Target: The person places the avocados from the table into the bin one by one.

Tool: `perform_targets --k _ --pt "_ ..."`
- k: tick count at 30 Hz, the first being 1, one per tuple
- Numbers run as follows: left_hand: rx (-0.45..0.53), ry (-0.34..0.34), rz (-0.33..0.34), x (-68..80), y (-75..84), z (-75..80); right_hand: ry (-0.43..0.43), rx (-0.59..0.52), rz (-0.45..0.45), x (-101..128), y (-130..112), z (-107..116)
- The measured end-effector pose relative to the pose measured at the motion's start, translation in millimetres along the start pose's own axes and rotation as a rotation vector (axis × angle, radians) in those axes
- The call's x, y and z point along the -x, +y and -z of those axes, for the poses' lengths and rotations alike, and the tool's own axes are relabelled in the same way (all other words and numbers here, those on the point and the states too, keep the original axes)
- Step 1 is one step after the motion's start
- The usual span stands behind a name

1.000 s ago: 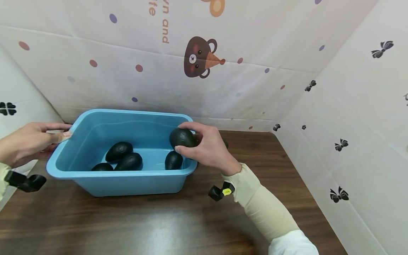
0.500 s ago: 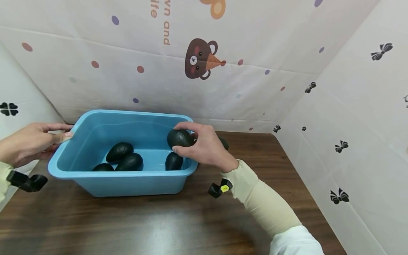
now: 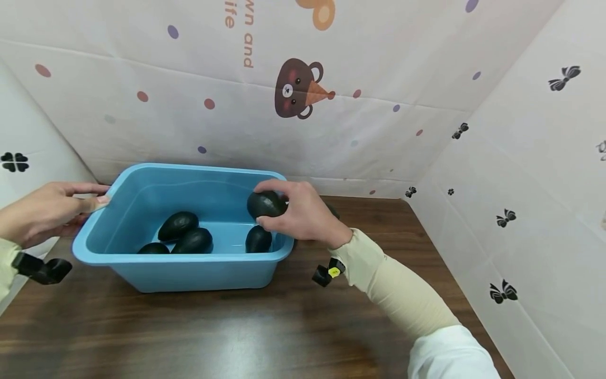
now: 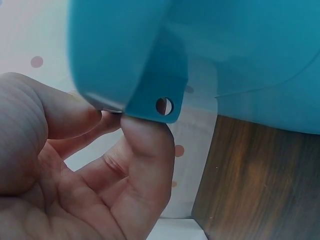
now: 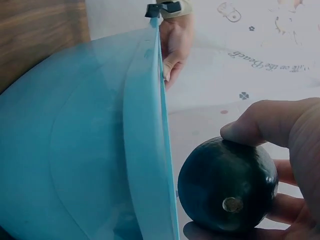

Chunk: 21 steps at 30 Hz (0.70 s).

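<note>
My right hand (image 3: 310, 217) pinches a dark green avocado (image 3: 266, 204) between thumb and fingers, over the right end of a blue plastic tub (image 3: 189, 273). In the right wrist view the held avocado (image 5: 225, 187) turns its round stem scar to the camera, beside the tub's rim. Beneath it inside the tub lies another avocado (image 3: 258, 239). Several more, such as one avocado (image 3: 178, 226), are grouped in the left half. My left hand (image 3: 49, 210) grips the tub's left rim, thumb on top; the left wrist view shows its fingers under the lip (image 4: 155, 102) near a round hole.
The tub stands on a dark wood table (image 3: 227, 331), close to the patterned back wall sheet (image 3: 227, 131). One more avocado (image 3: 333, 211) shows behind my right hand, mostly hidden. A white patterned sheet (image 3: 521, 173) borders the table's right side.
My right hand has carried the avocado slightly left, further in over the tub. My left hand keeps its grip on the rim, and the tub has hardly moved.
</note>
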<state>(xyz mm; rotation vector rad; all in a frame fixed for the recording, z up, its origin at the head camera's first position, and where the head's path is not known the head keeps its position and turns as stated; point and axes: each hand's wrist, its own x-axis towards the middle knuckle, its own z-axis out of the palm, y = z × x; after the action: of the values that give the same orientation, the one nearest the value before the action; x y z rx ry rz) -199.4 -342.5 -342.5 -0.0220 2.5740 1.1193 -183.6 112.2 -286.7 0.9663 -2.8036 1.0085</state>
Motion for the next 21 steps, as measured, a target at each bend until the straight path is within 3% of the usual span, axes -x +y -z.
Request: perform_targets --k 7,21 --pt "0.007 -0.004 0.004 0.3 -0.7 0.5 -0.028 0.046 0.040 -7.2 -4.4 2.2" --pt "-0.003 0.007 -0.002 3.1 1.4 -0.5 -0.085 0.103 0.013 -19.6 -9.3 1.8"
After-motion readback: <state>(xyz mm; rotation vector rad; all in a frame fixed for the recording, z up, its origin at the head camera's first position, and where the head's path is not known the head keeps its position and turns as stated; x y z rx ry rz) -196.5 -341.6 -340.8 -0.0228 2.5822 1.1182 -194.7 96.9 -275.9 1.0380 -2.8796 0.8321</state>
